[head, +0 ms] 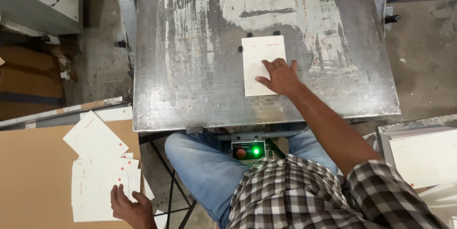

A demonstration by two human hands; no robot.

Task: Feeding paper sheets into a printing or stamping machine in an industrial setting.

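head view: right hand (282, 77) flat on white card (259, 57), fingers (267, 66) atop

- White card (259, 60): rectangular, faint red print, lying flat near the middle of a worn metal plate, its top edge against small black stops.
- Stack of white cards (97, 188): loosely fanned, red-dotted, lying on brown cardboard at lower left.

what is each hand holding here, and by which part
Nothing is gripped. The right hand presses flat on the white card's lower right; the left hand rests on the card stack's near edge.
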